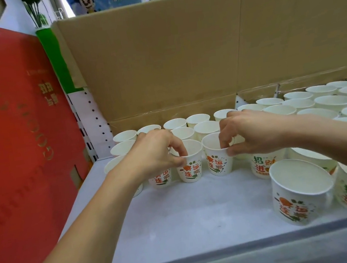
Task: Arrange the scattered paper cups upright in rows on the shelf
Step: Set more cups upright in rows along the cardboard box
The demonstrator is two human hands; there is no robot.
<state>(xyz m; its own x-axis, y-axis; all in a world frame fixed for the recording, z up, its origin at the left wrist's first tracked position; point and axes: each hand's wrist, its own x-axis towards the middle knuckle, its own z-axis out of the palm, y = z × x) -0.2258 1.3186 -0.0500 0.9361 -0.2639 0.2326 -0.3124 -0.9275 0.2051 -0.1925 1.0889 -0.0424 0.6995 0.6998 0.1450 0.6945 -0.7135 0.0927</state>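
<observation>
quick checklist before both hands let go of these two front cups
1. Left hand pinching rim of left cup: ok.
2. Right hand pinching rim of right cup: ok.
3. Both cups upright: ok.
4. Both cups resting on the shelf: cannot tell.
5. In line with the front row: ok.
6. Bare shelf in front for more cups: ok.

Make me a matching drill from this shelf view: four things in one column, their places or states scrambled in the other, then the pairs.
Things:
1. left hand
2. right hand
3. red board
4. cardboard sheet

Places or states:
A. stands behind the cup rows
B. pinches the rim of a front-row cup right of centre
C. leans at the shelf's left side
D. pinches the rim of a front-row cup left of centre

Pairs: 1-D, 2-B, 3-C, 4-A
</observation>
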